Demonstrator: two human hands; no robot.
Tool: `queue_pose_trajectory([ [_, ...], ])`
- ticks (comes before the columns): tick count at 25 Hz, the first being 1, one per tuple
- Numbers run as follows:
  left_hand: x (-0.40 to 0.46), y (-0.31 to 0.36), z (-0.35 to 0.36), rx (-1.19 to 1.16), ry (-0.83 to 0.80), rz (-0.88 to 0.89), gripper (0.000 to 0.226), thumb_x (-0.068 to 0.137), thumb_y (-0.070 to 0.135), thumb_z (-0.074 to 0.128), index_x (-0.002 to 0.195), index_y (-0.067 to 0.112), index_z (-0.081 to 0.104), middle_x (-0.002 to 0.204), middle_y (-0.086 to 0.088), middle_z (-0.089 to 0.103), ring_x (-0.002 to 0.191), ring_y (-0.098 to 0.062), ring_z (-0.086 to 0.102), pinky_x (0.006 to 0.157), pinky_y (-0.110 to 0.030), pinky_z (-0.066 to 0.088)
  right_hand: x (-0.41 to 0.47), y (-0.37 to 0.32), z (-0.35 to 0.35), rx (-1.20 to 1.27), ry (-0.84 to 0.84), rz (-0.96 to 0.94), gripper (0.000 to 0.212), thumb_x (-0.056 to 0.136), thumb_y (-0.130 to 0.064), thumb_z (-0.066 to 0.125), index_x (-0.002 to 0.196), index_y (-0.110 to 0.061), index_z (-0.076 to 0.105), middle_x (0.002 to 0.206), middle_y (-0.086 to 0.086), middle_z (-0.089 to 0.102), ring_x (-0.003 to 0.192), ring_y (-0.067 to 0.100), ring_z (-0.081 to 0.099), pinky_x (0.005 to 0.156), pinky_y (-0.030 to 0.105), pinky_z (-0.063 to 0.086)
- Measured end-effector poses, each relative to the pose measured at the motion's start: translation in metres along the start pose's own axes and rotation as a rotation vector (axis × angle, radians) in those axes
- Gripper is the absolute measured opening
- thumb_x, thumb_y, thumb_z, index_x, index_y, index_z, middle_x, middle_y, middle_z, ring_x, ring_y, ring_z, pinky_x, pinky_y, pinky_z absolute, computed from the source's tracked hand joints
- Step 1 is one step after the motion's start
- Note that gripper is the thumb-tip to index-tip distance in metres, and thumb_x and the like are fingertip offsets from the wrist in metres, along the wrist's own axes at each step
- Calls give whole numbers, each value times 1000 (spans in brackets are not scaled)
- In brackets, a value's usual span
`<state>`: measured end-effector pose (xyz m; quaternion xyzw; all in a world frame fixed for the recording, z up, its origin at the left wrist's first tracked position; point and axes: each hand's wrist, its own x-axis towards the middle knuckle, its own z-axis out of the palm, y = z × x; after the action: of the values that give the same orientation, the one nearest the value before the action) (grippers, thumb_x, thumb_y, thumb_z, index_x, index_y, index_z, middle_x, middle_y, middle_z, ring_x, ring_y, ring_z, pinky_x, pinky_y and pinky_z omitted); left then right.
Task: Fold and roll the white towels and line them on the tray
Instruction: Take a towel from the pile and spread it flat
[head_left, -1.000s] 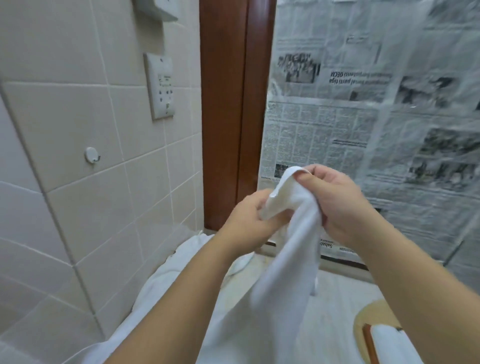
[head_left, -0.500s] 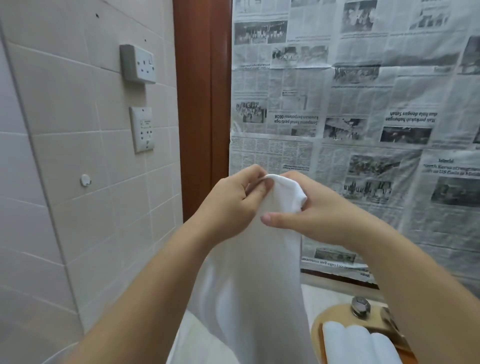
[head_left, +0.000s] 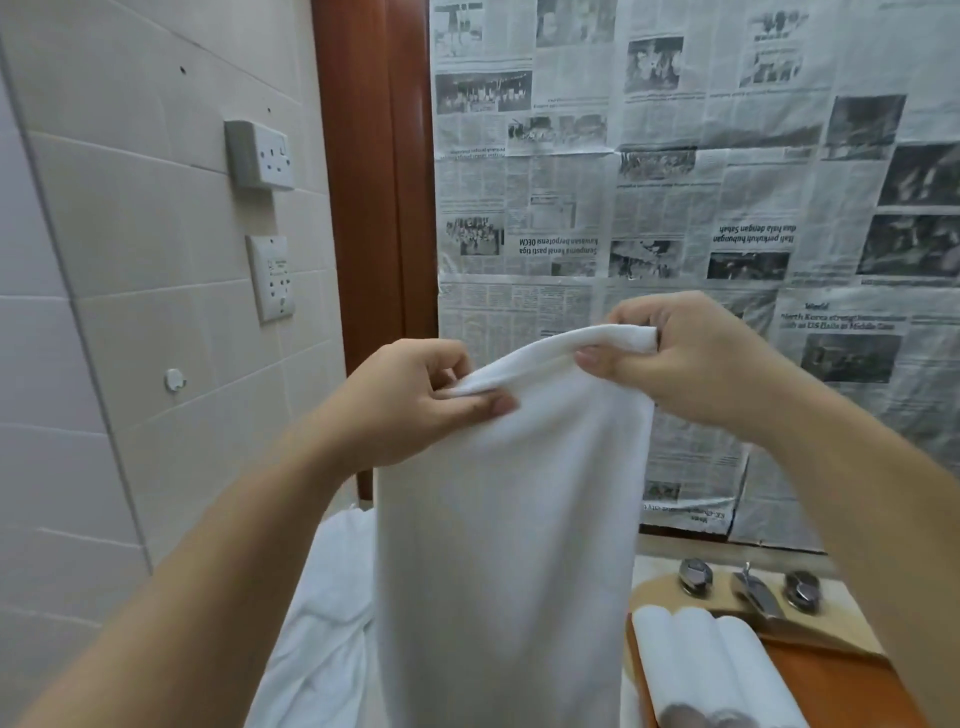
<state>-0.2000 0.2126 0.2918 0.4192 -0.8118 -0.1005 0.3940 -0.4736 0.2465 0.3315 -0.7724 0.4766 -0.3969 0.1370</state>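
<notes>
While raised in front of the chest with forearms reaching up from below, left hand (head_left: 410, 400) and right hand (head_left: 675, 358) each pinching a top corner of the white towel (head_left: 509, 519), thumbs in front, fingers curled behind. Stretched between them, hanging straight down over a heap of white cloth (head_left: 322, 623). Lower right, three rolled towels (head_left: 711, 670) lined side by side on the orange tray (head_left: 841, 686), near chrome taps (head_left: 748, 582).

Newspaper (head_left: 675, 208) sheets hung upside down; headlines read: "Semporna kenal pasti tiga kawasan berpotensi OECM", "Haji perkukuh hubungan dua hala dengan Sabah". Upright sheet: "World".
</notes>
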Motion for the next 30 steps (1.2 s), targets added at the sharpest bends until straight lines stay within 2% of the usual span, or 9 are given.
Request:
queue_pose_trajectory([
  [5, -56, -43, -5, -29, -207, -164, 46, 79, 58, 81, 71, 18, 60, 57, 13, 49, 54, -5, 42, 53, -21, 32, -39, 21, 8, -127, -116, 107, 30, 87, -40, 79, 80, -13, 70, 77, 19, 64, 62, 18, 53, 62, 34, 43],
  [9, -90, -57, -1, 36, -372, -227, 46, 76, 61, 80, 74, 17, 66, 65, -1, 63, 57, -6, 53, 56, -19, 41, -79, 40, 22, -128, -248, 243, 28, 85, -44, 79, 83, -17, 73, 83, 13, 69, 73, 27, 63, 70, 42, 50],
  [14, -116, -51, -7, -255, -752, -274, 31, 83, 43, 78, 78, 13, 70, 75, -12, 69, 66, -18, 64, 58, -25, 48, -123, 40, 24, 200, -422, 415, 25, 84, -26, 81, 89, -4, 71, 86, 19, 71, 73, 30, 68, 59, 33, 57],
  [17, -139, -63, 10, -289, -886, -296, 28, 86, 41, 81, 79, 16, 71, 74, -8, 69, 64, -16, 64, 57, -23, 47, -148, 41, 35, 279, -592, 528, 28, 81, -25, 84, 96, -4, 74, 96, 21, 74, 81, 32, 72, 63, 33, 62],
  [19, -158, -78, 32, -54, -839, -294, 35, 82, 56, 81, 78, 23, 70, 74, -4, 68, 64, -11, 59, 61, -25, 43, -168, 44, 54, 169, -636, 534, 17, 82, -26, 80, 97, -18, 81, 98, 9, 78, 88, 25, 76, 72, 31, 62],
  [21, -169, -93, 52, 107, -647, -259, 36, 79, 62, 79, 76, 27, 67, 69, 2, 61, 62, -6, 53, 61, -25, 39, -178, 49, 70, 18, -580, 512, 5, 87, -30, 80, 89, -34, 82, 89, -5, 79, 80, 11, 74, 70, 24, 57],
  [25, -153, -93, 66, 125, -286, -82, 30, 83, 57, 78, 78, 32, 63, 64, 12, 57, 63, -8, 53, 55, -19, 35, -155, 61, 81, -583, -469, 458, 23, 92, -41, 73, 82, -21, 71, 82, 7, 69, 77, 29, 65, 70, 49, 55],
  [28, -122, -57, 59, 128, -339, -26, 21, 90, 50, 74, 87, 31, 68, 71, 10, 65, 71, -10, 63, 63, -29, 46, -127, 32, 83, -864, -492, 399, 16, 95, -28, 67, 93, -13, 70, 92, 8, 69, 85, 28, 64, 77, 47, 57],
  [30, -104, -27, 39, -52, -459, -37, 16, 90, 44, 79, 87, 29, 75, 78, 5, 72, 73, -16, 68, 68, -33, 52, -118, -1, 63, -771, -341, 326, 18, 95, -24, 66, 92, -7, 70, 87, 12, 67, 78, 27, 62, 68, 42, 53],
])
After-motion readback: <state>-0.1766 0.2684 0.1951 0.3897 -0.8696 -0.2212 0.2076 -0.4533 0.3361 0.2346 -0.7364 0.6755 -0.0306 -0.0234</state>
